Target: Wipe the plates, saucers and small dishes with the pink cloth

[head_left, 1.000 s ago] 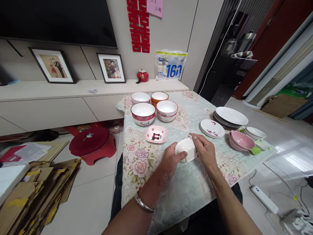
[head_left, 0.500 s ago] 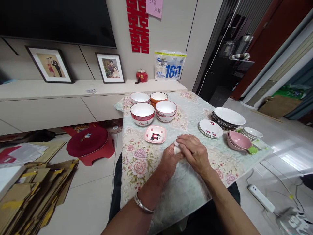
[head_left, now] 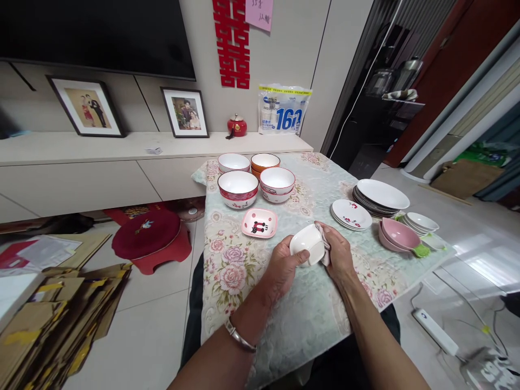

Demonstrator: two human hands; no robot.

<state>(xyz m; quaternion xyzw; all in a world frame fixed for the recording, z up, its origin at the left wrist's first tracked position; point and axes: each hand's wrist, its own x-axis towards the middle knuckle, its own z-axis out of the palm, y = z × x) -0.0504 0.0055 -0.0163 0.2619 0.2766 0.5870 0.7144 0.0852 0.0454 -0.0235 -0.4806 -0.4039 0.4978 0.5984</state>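
Observation:
A small white dish [head_left: 305, 241] is held above the table by my left hand [head_left: 281, 266], its thumb pressed on the near side. It is tilted, with a smooth white face toward me. My right hand [head_left: 339, 253] is closed around a light striped cloth [head_left: 324, 245], which touches the dish's right edge. Part of the cloth is hidden by the fingers. Left of the hands, a pink-rimmed square dish [head_left: 260, 223] with a cat picture lies on the flowered tablecloth [head_left: 227, 254].
Behind the square dish stand several bowls [head_left: 238, 184], some stacked. To the right are flower-patterned plates [head_left: 351, 213], a stack of large plates [head_left: 383, 193], pink bowls [head_left: 400, 234] and small white bowls [head_left: 422, 221]. A red stool [head_left: 147, 234] and flattened cardboard [head_left: 69, 314] are on the left floor.
My hands have moved apart from their clasped position. The white dish, mostly covered before, now shows its face, and the cloth in my right hand has come into view.

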